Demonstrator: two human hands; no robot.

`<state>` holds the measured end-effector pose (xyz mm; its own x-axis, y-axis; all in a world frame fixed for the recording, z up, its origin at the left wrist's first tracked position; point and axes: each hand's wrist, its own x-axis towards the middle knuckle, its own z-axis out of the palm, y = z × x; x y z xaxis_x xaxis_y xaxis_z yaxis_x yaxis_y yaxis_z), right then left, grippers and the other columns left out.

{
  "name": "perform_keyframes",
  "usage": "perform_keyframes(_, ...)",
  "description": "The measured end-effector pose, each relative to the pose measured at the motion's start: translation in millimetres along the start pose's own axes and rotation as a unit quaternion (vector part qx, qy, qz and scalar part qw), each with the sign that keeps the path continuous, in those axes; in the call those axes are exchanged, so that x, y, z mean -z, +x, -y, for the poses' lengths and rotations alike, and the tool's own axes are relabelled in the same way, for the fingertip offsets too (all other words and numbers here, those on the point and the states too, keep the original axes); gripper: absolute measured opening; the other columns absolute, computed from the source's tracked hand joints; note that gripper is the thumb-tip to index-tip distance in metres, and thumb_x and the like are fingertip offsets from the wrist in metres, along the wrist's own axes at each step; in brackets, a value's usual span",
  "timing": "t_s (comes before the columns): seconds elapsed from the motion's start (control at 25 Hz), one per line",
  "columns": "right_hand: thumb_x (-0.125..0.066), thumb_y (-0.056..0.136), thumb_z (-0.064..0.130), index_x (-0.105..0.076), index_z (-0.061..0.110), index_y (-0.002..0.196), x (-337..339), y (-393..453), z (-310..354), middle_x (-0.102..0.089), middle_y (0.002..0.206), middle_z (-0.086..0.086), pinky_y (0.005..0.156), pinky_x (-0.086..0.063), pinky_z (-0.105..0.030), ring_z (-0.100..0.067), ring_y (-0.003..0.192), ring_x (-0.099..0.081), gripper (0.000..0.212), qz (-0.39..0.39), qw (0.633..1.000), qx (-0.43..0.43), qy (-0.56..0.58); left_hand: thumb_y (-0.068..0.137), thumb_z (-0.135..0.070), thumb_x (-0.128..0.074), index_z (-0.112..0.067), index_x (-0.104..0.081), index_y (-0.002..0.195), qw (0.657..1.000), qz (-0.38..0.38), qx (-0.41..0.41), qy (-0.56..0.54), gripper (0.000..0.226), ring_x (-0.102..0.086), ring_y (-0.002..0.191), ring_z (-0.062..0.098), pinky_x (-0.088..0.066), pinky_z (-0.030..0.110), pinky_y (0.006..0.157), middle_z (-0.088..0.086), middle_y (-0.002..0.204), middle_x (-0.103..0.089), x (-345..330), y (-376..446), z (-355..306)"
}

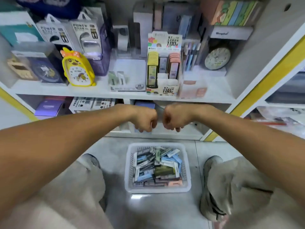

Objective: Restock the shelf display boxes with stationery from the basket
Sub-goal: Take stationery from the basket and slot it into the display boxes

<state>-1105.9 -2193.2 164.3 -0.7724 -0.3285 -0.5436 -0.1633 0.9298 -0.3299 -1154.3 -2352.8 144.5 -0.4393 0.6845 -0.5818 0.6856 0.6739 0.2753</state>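
A grey floor (214,151) holds a white basket (157,190) of stationery packs below both hands. Above the hands, a white shelf (99,90) carries a display box (163,63), a yellow clock (77,68) leftward.

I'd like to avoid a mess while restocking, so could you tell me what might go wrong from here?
The basket sits on the floor between the person's feet, so a step forward could kick it over. It is piled high with loose packs, which may slide out when rummaged. The display box stands at the shelf's front edge, so pushing packs in carelessly might shift it. Whether the left hand and right hand hold anything is unclear.
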Motion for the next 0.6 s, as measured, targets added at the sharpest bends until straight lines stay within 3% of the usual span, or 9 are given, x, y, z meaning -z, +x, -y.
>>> perform_keyframes(0.04,-0.054,0.085,0.005,-0.073,0.006,0.087,-25.3,13.2,-3.1,-0.066,0.057,0.004,0.058,-0.059,-0.028,-0.016,0.057,-0.07,0.018,0.034,0.999,-0.022,-0.012,0.087,-0.01,-0.057,-0.003,-0.064,0.117,0.998,0.052,0.023,0.0,0.031,-0.066,0.072,0.024,-0.058,0.04,0.075,0.015,0.094,-0.072,-19.0,12.2,3.6)
perform_keyframes(0.12,-0.057,0.087,0.006,-0.072,0.007,0.1,-76.8,40.2,-13.7,-0.067,0.065,0.002,0.069,-0.063,-0.035,-0.021,0.066,-0.071,0.021,0.065,0.996,-0.065,-0.003,0.088,-0.016,-0.062,-0.001,-0.064,0.117,0.996,0.068,0.044,0.028,0.033,-0.066,0.08,0.028,-0.058,0.041,0.078,0.017,0.1,-0.071,-58.4,38.2,10.8)
perform_keyframes(0.2,-0.059,0.089,0.009,-0.071,0.006,0.112,-127.5,62.3,-32.1,-0.071,0.088,-0.009,0.08,-0.061,-0.038,-0.028,0.085,-0.072,0.026,0.054,0.993,-0.101,0.01,0.085,-0.022,-0.069,0.0,-0.065,0.111,0.997,0.045,0.053,0.046,0.034,-0.065,0.093,0.032,-0.055,0.039,0.08,0.017,0.106,-0.068,-101.5,61.6,16.8)
perform_keyframes(0.32,-0.056,0.092,0.011,-0.064,0.001,0.119,-198.7,77.5,-59.2,-0.064,0.124,-0.017,0.095,-0.053,-0.038,-0.033,0.113,-0.061,0.03,0.042,0.988,-0.145,0.041,0.085,-0.022,-0.069,-0.002,-0.06,0.106,0.996,0.051,0.076,-0.009,0.03,-0.063,0.097,0.034,-0.053,0.038,0.081,0.018,0.106,-0.064,-164.9,85.6,26.1)
perform_keyframes(0.44,-0.052,0.092,0.008,-0.056,0.001,0.122,-257.7,71.2,-77.8,-0.058,0.124,-0.019,0.087,-0.049,-0.037,-0.036,0.113,-0.058,0.031,0.01,0.973,-0.215,0.078,0.084,-0.016,-0.07,0.001,-0.054,0.119,0.994,0.03,0.097,-0.047,0.042,-0.059,0.109,0.034,-0.052,0.039,0.089,0.02,0.118,-0.058,-214.6,100.0,35.0)
perform_keyframes(0.52,-0.051,0.09,0.005,-0.048,0.005,0.128,-284.6,62.9,-82.4,-0.052,0.124,-0.017,0.076,-0.045,-0.036,-0.035,0.109,-0.059,0.038,-0.061,0.952,-0.29,0.083,0.08,-0.008,-0.071,0.002,-0.041,0.132,0.99,0.018,0.123,-0.071,0.061,-0.05,0.121,0.035,-0.049,0.041,0.095,0.021,0.13,-0.048,-232.5,105.3,40.0)
perform_keyframes(0.6,-0.049,0.09,0.001,-0.043,0.003,0.134,-304.3,60.7,-80.7,-0.048,0.126,-0.019,0.074,-0.044,-0.038,-0.037,0.106,-0.059,0.044,-0.112,0.939,-0.311,0.09,0.079,-0.003,-0.069,0.002,-0.04,0.132,0.991,-0.015,0.119,-0.051,0.06,-0.046,0.123,0.035,-0.048,0.043,0.096,0.021,0.131,-0.045,-241.4,108.8,41.9)
